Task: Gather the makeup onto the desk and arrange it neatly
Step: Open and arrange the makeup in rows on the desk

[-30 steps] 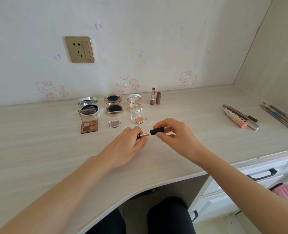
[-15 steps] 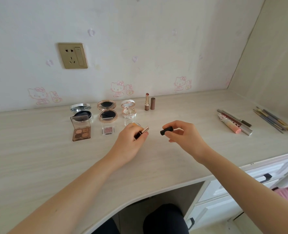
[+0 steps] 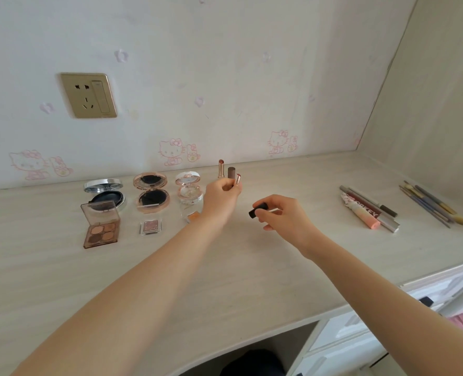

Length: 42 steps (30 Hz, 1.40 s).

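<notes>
Lipstick-lineup step: left hand [image 3: 221,198] fingers gripping open lipstick [image 3: 237,179] just right of standing lipstick [image 3: 221,168]. Right hand [image 3: 284,215] pinching black cap [image 3: 258,210] nearby. Next, probably: set it upright, cap beside.

Both arms are bare, uncovered from the left hand [image 3: 221,198] and the right hand [image 3: 284,218] back to the near edge of view. The fingernails look short and plain. Below the hands, between the forearms, black clothing [image 3: 252,362] covers the legs; its cut cannot be told.
</notes>
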Each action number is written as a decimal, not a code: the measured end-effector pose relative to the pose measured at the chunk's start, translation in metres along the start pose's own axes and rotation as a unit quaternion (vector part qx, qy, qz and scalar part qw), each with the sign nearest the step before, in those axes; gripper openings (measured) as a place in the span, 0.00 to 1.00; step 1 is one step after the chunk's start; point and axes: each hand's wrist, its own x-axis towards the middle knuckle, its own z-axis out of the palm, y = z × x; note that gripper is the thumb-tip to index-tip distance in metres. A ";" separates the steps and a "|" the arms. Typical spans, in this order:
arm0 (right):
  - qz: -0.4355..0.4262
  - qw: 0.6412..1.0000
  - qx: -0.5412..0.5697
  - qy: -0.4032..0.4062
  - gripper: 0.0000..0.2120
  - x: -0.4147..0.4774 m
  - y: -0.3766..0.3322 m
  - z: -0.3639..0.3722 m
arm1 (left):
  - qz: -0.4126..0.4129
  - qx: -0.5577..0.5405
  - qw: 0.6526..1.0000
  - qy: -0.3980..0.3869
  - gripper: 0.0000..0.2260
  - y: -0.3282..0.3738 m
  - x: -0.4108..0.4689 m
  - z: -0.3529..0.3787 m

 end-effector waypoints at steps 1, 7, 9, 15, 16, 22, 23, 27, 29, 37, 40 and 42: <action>0.001 1.000 -0.004 0.000 0.06 0.004 0.001 0.001 | -0.006 -0.001 1.000 0.014 0.08 -0.002 0.006 0.004; 0.005 1.000 -0.021 0.010 0.06 0.022 0.008 0.005 | -0.011 0.005 0.999 0.050 0.07 -0.019 0.018 0.011; 0.003 0.999 -0.031 0.012 0.06 0.027 0.008 0.007 | -0.004 0.005 0.999 0.046 0.07 -0.024 0.015 0.009; -0.025 0.997 -0.069 0.022 0.09 0.035 0.005 0.015 | -0.001 -0.020 0.999 0.031 0.07 -0.032 0.006 -0.003; -0.027 0.997 -0.071 0.022 0.10 0.036 0.003 0.016 | -0.001 -0.025 0.999 0.029 0.08 -0.032 0.003 -0.004; -0.033 0.995 -0.091 0.017 0.10 0.042 0.002 0.021 | -0.018 -0.051 0.998 0.029 0.08 -0.034 -0.007 -0.012; -0.036 0.994 -0.097 0.018 0.11 0.043 0.003 0.022 | -0.021 -0.057 0.998 0.027 0.08 -0.033 -0.007 -0.013; -0.052 0.991 -0.119 0.022 0.13 0.051 0.007 0.023 | -0.017 -0.053 0.998 0.023 0.06 -0.030 -0.005 -0.013; -0.053 0.989 -0.132 0.026 0.14 0.056 0.010 0.022 | -0.007 -0.032 0.999 0.027 0.05 -0.028 -0.001 -0.010; -0.049 0.987 -0.147 0.037 0.12 0.076 0.017 0.023 | 0.019 0.115 0.988 0.104 0.05 -0.030 0.025 0.011; -0.064 0.984 -0.162 0.043 0.08 0.086 0.020 0.026 | 0.024 0.148 0.980 0.128 0.05 -0.035 0.032 0.015; -0.064 0.983 -0.168 0.042 0.07 0.092 0.022 0.027 | 0.025 0.170 0.975 0.140 0.05 -0.037 0.036 0.018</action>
